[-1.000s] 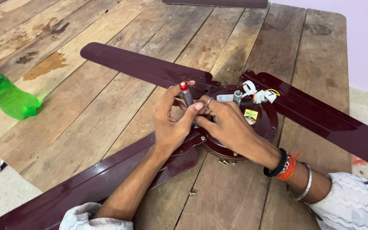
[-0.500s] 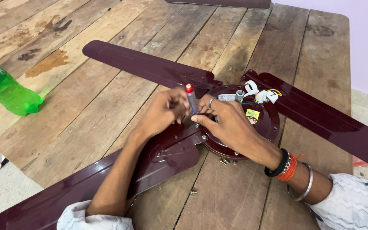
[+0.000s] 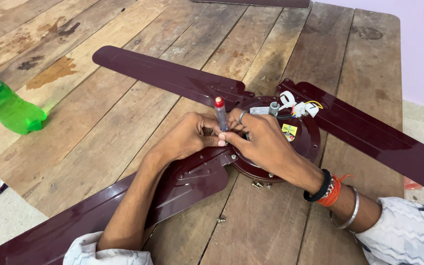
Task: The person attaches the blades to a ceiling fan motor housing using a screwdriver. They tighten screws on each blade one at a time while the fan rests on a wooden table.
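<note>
A maroon ceiling fan lies on the wooden table (image 3: 99, 127), its round motor hub (image 3: 303, 142) near the middle. A small screwdriver (image 3: 220, 112) with a clear handle and a red cap stands upright at the hub's left edge, where the lower-left blade (image 3: 74, 221) joins on. My left hand (image 3: 185, 137) curls around the lower part of the screwdriver. Pressed against it from the right, my right hand (image 3: 263, 142) pinches the shaft with thumb and fingers. The tip is hidden behind my fingers.
Two more blades reach out, one to the upper left (image 3: 163, 76) and one to the right (image 3: 379, 137). White wire connectors (image 3: 295, 104) sit on the hub. Loose screws (image 3: 219, 220) lie near the front. A green plastic bottle (image 3: 6, 105) lies at the left edge.
My left hand slid down from the screwdriver's handle to its lower shaft and my left forearm swung leftward. The right hand stayed on the hub, and the screwdriver is still upright.
</note>
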